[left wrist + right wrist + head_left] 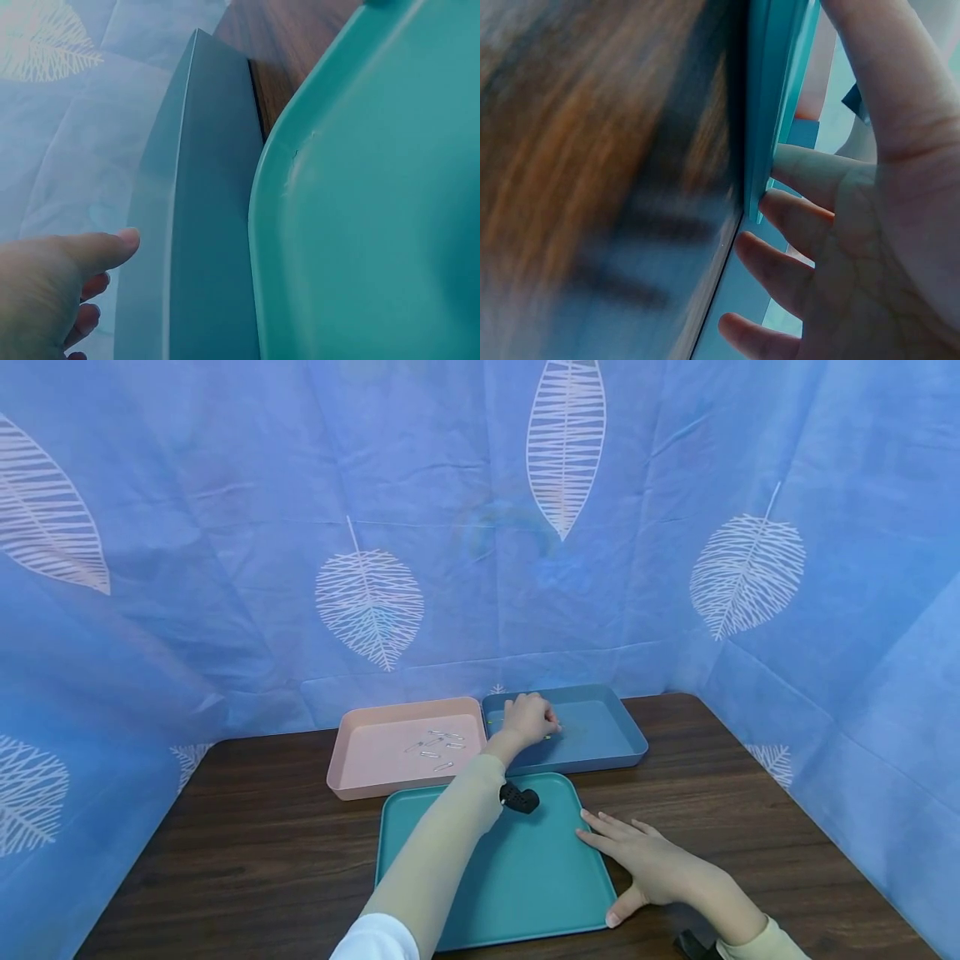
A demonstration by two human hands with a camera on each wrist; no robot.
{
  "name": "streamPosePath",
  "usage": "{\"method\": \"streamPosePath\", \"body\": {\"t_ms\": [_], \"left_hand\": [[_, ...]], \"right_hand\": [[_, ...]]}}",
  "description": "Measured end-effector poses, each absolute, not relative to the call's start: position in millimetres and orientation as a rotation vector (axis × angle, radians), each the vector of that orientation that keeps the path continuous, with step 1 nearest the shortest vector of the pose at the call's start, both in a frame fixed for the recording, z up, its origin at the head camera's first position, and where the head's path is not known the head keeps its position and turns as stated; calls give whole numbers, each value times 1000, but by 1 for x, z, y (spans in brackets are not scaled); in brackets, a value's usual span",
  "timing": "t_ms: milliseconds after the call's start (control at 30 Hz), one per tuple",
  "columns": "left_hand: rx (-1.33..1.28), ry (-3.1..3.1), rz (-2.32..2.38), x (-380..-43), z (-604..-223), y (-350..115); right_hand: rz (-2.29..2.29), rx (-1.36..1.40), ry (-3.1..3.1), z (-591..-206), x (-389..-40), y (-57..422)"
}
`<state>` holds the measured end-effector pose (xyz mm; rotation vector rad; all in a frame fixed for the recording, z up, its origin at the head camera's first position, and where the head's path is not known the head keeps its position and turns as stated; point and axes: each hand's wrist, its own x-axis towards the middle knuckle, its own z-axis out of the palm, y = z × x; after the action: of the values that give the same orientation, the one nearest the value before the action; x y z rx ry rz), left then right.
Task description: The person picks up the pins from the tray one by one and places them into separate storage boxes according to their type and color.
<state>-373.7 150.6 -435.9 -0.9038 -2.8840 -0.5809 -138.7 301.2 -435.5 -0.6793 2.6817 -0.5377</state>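
Observation:
My left hand (528, 718) reaches across into the blue tray (600, 727), fingers bent down toward its floor. Small yellow-ended pieces (547, 737) lie by the fingers, too small to identify. In the left wrist view the left thumb (105, 251) points over the blue tray wall (214, 195) with other fingers bent below it; I cannot tell whether they pinch anything. My right hand (648, 860) lies spread at the right side of the teal tray (540, 877), fingers and thumb touching its rim. The right wrist view shows its fingers (802, 225) extended along that edge.
A pink tray (375, 760) stands left of the blue one, with several silver safety pins (442, 743) in it. The teal tray sits in front of both on a dark wooden table (247, 860). A blue leaf-print curtain (465, 585) hangs behind and at the sides.

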Motion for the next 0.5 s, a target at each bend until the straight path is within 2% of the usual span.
{"method": "streamPosePath", "body": {"t_ms": [500], "left_hand": [[-915,-2734,-568,-347,-422,110]], "right_hand": [[-558,-653,2664,-434,-140,301]]}}
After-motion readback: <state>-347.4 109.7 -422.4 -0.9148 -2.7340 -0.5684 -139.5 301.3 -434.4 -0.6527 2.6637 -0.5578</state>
